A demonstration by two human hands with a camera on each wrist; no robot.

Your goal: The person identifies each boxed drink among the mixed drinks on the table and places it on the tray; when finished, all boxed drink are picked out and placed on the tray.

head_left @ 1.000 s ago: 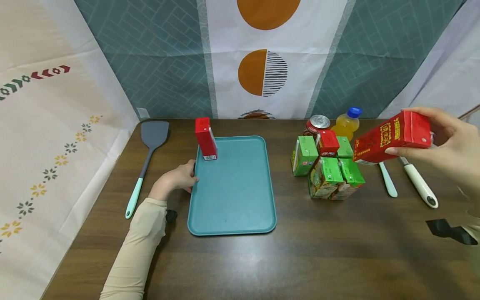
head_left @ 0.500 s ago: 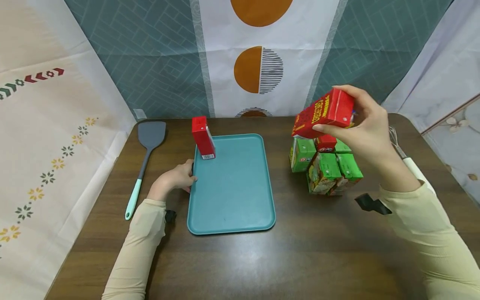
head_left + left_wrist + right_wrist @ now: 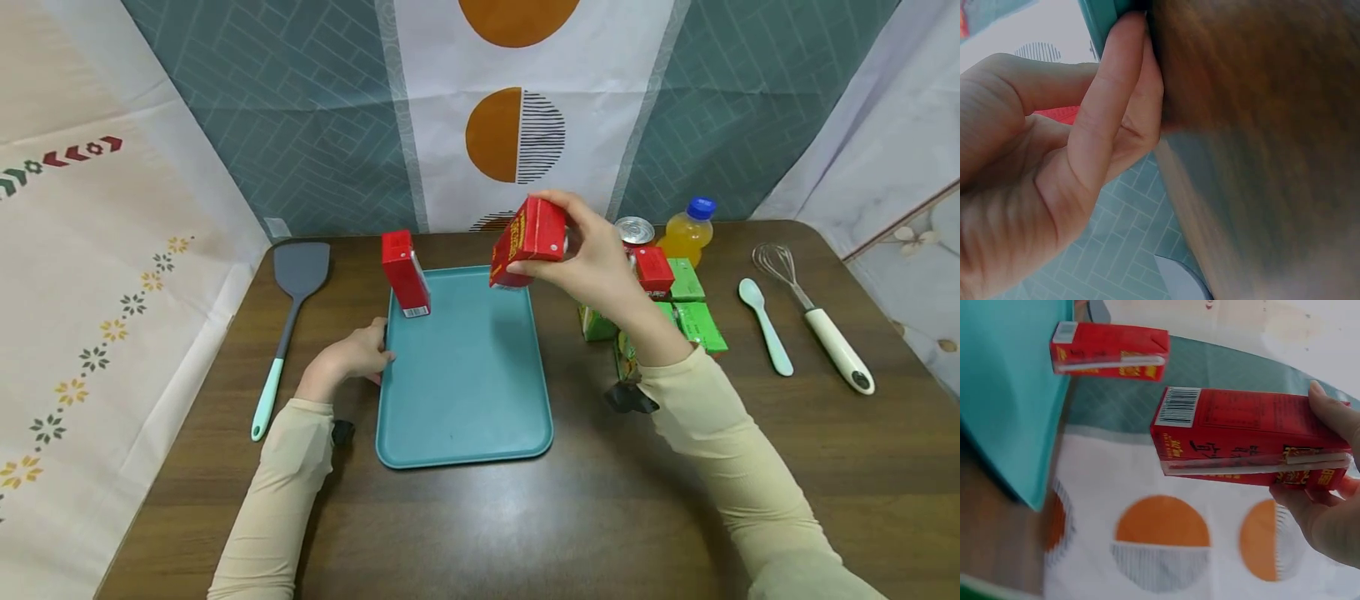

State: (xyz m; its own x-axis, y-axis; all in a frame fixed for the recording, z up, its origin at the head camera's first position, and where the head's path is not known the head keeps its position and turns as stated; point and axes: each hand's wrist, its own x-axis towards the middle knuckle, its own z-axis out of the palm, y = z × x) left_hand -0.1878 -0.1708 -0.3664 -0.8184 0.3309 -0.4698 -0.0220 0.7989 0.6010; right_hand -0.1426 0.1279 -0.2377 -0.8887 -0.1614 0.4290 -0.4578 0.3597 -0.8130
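My right hand (image 3: 592,250) grips a red drink carton (image 3: 528,240) near its top and holds it tilted above the back right part of the teal tray (image 3: 465,383). In the right wrist view, a straw runs along the side of this carton (image 3: 1235,437), and its barcode end points toward the tray. A second red carton (image 3: 407,275) stands upright in the tray's back left corner. My left hand (image 3: 356,354) holds the tray's left edge; in the left wrist view its fingers (image 3: 1107,94) are at the rim.
Right of the tray stand several green cartons (image 3: 697,325), a red carton (image 3: 654,271), a can (image 3: 634,230) and an orange drink bottle (image 3: 688,229). A spoon (image 3: 765,325) and whisk (image 3: 832,337) lie farther right. A spatula (image 3: 288,325) lies at the left.
My right hand has carried the red carton leftward from the right side, past the group of drinks, to over the tray. My left hand has stayed at the tray's edge.
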